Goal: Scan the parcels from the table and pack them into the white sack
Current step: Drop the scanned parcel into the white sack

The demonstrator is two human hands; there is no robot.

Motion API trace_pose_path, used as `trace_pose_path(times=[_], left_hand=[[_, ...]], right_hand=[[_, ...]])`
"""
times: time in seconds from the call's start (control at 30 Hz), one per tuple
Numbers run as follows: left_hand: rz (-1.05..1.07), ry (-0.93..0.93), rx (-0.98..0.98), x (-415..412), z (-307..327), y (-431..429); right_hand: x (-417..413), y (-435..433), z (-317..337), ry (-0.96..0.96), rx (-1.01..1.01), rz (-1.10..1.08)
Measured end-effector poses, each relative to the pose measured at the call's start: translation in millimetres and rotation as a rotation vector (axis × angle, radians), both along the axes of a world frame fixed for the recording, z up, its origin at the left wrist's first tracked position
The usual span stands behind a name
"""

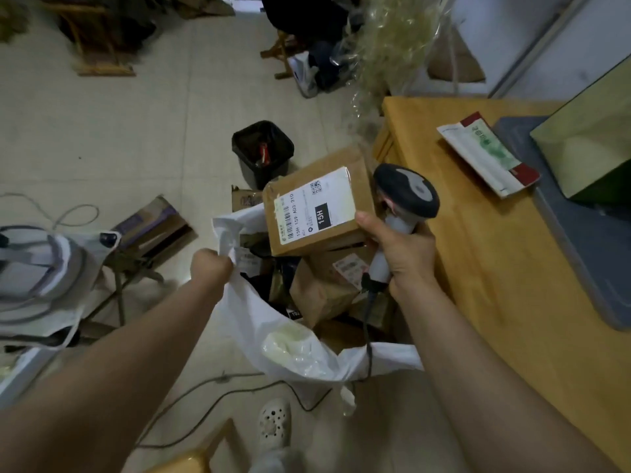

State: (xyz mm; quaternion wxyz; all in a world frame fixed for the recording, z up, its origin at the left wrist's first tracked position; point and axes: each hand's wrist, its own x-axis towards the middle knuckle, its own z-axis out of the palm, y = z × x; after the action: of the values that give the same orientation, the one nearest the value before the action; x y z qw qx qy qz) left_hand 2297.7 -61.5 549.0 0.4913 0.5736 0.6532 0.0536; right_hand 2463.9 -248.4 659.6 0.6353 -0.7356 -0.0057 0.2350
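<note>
My left hand (211, 268) is closed on the rim of the white sack (290, 349) and holds its mouth up. Inside the sack lie several brown parcels (321, 295). My right hand (399, 249) grips both the grey barcode scanner (406, 192) by its handle and a brown cardboard parcel (317, 203) with a white shipping label marked 15H. That parcel hangs tilted over the sack's mouth. A white, green and red flat parcel (488, 155) lies on the wooden table (495, 268) to the right.
A black bin (263, 151) stands on the tiled floor beyond the sack. Flattened cartons (153, 223) lie left of it. A grey tray (587, 233) and a green box (590, 138) sit on the table. Cables (205, 401) run across the floor near my white shoe (275, 421).
</note>
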Motion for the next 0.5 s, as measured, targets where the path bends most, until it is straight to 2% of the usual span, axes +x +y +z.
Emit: trace_pose_path(times=[0.1,0.2,0.37,0.43,0.5], left_hand=[[-0.014,-0.035,0.082,-24.9,13.2,17.8],[-0.029,-0.073,0.117,-45.5,23.8,25.2],[0.023,-0.101,0.071,-50.0,20.9,20.6],[-0.024,-0.084,0.090,-48.8,21.0,17.8],[-0.064,-0.062,0.122,-47.8,21.6,16.2]], right_hand=[[-7.9,23.2,2.1,-0.002,0.044,0.046],[-19.9,44.7,-0.9,-0.068,0.001,0.197],[-49.4,57.8,-29.9,-0.166,-0.361,0.431],[-65.1,60.6,-43.4,-0.158,-0.426,0.410],[-81.1,64.1,-55.9,-0.181,-0.398,0.330]])
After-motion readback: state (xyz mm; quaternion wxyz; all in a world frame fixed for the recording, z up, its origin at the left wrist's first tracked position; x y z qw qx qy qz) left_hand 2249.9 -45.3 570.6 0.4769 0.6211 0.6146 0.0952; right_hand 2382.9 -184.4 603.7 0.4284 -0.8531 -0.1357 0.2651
